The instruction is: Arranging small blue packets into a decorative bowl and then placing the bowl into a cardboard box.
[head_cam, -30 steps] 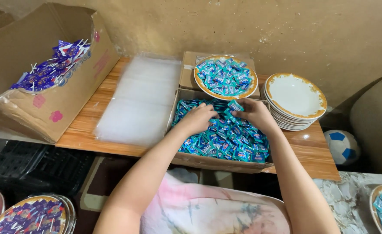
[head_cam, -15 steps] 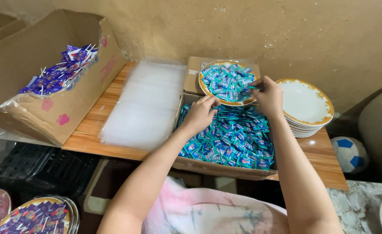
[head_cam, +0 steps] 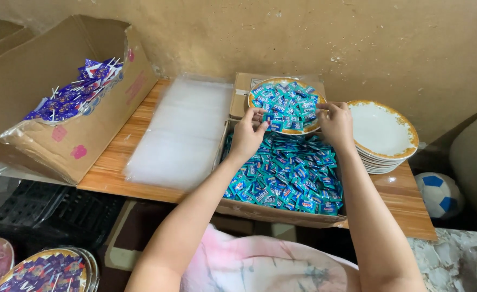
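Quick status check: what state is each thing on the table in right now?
Gold-rimmed plate of teal sachets: heaped full.
Shallow cardboard box of blue sachets: open, filled.
Stack of white gold-rimmed plates: top one empty.
Large brown carton: open, tilted.
Left hand, right hand: at the plate's rim.

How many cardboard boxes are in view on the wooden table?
3: a large brown cardboard box tipped on its side at the left, an open box of blue sachets under the hands, and a small closed box beneath the filled plate. Others may be hidden.
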